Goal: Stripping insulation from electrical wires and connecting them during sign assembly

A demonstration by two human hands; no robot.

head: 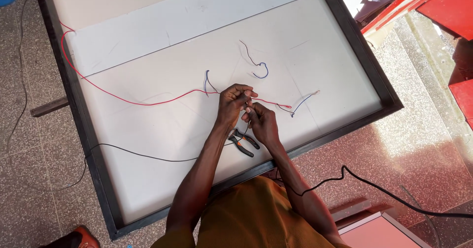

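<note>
My left hand [234,102] and my right hand [261,122] meet over the white panel [148,124], fingers pinched together on wire. A long red wire [123,100] runs from the panel's left edge into my left hand and comes out on the right toward a short blue-and-white wire [301,102]. A black wire [143,154] crosses the panel from the left and rises to my right hand. Pliers with orange-and-black handles [244,142] lie on the panel just under my wrists.
Loose wire scraps [258,68] and a blue piece [207,80] lie beyond my hands. The panel has a dark frame [79,115] and rests on a tiled floor. Red metal parts [443,11] stand at the upper right. A black cable [374,186] trails at the lower right.
</note>
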